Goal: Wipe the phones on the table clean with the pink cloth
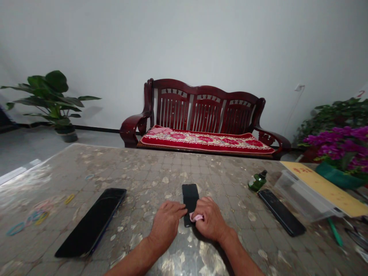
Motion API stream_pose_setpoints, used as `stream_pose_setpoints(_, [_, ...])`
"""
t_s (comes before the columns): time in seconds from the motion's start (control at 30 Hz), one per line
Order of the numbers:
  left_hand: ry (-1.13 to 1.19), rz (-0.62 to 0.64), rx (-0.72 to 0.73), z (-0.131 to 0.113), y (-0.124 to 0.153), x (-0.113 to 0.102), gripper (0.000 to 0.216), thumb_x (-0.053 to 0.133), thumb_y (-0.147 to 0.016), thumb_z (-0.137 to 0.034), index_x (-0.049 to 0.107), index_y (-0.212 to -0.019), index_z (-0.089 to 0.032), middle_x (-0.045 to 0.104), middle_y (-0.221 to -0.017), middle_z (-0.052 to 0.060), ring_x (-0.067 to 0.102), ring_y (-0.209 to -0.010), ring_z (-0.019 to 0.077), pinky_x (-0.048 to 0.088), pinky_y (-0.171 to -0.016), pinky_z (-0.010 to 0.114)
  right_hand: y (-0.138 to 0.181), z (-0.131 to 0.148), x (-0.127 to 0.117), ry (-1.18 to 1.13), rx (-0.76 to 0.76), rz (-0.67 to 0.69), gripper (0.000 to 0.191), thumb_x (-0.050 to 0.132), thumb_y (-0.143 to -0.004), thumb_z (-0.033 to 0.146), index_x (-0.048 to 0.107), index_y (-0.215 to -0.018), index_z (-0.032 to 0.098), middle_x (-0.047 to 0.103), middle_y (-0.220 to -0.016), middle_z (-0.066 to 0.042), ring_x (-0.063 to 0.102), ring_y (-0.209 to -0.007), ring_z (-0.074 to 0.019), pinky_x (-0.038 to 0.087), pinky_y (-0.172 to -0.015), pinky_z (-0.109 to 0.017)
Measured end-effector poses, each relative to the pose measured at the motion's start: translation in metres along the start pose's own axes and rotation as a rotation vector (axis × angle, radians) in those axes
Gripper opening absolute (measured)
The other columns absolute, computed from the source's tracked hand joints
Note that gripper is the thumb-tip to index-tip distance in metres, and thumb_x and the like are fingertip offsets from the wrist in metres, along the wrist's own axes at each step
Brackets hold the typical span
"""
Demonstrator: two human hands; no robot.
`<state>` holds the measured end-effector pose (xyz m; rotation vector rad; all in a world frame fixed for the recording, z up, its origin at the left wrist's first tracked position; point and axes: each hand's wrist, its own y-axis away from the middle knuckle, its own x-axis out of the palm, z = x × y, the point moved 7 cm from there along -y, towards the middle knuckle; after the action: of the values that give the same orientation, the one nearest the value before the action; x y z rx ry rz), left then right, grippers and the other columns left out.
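A black smartphone (190, 194) lies screen up on the patterned table, its long side pointing away from me. My left hand (167, 221) is at its left edge, fingertips and thumb together against the side, steadying it. My right hand (209, 219) is closed around a small pink cloth (197, 217) and presses it on the lower right part of the screen. Most of the cloth is hidden inside the fist. To the left lies a larger black tablet (92, 222), also screen up.
Coloured rubber bands (37, 217) lie at the left. On the right are a green spray bottle (257, 181), another black phone (281, 212), a clear plastic box (304, 197) under a yellow envelope (327, 186), and a flower pot (342, 176). A wooden bench (204, 90) stands beyond the table.
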<state>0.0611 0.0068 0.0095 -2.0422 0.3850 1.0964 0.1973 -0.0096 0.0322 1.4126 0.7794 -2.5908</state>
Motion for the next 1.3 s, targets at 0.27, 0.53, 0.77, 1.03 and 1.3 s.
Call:
stream_pose_setpoints(0.27, [-0.008,-0.008,-0.003,-0.001,0.0,-0.002,0.04,0.051,-0.081,0.001,0.075,-0.101,-0.024,0.075,-0.104,0.003,0.066,-0.094,0.0224,0.047,-0.089,0.041,0.001,0.011,0.004,-0.034,-0.103,0.02,0.027,0.051,-0.059,0.007,0.069,-0.07,0.025,0.056,-0.066,0.0,0.048,-0.073,-0.0165,0.027,-0.07,-0.031])
stream_pose_setpoints(0.53, [0.004,-0.003,0.0,-0.001,0.001,-0.001,0.04,0.052,-0.077,0.001,0.075,-0.1,-0.023,0.075,-0.105,0.005,0.066,-0.094,0.0223,0.046,-0.091,0.042,0.0,-0.013,-0.011,-0.024,-0.021,0.034,0.027,0.05,-0.053,0.005,0.068,-0.062,0.022,0.058,-0.063,0.001,0.05,-0.071,-0.0156,0.028,-0.073,-0.031])
stream_pose_setpoints(0.77, [0.016,0.011,-0.022,0.0,0.0,-0.001,0.043,0.05,-0.077,0.002,0.074,-0.101,-0.024,0.075,-0.106,0.004,0.066,-0.095,0.0225,0.046,-0.092,0.043,0.001,0.002,-0.002,-0.008,-0.067,0.074,0.032,0.05,-0.053,0.004,0.07,-0.069,0.024,0.059,-0.066,0.001,0.05,-0.074,-0.0165,0.031,-0.073,-0.031])
stream_pose_setpoints(1.03, [0.012,0.038,-0.027,0.0,0.0,-0.001,0.044,0.05,-0.076,0.002,0.075,-0.102,-0.024,0.074,-0.108,0.005,0.066,-0.096,0.0229,0.047,-0.094,0.044,0.002,-0.023,-0.017,0.007,0.018,0.033,0.025,0.052,-0.06,0.004,0.069,-0.062,0.023,0.057,-0.061,0.001,0.05,-0.073,-0.0164,0.03,-0.073,-0.032])
stream_pose_setpoints(1.3, [0.014,0.026,-0.024,0.0,0.001,0.0,0.044,0.05,-0.076,0.001,0.074,-0.102,-0.024,0.075,-0.107,0.005,0.066,-0.096,0.0231,0.046,-0.094,0.044,0.001,-0.005,-0.006,-0.043,-0.042,0.06,0.03,0.05,-0.053,0.003,0.069,-0.065,0.023,0.061,-0.066,0.001,0.05,-0.075,-0.0169,0.031,-0.076,-0.032])
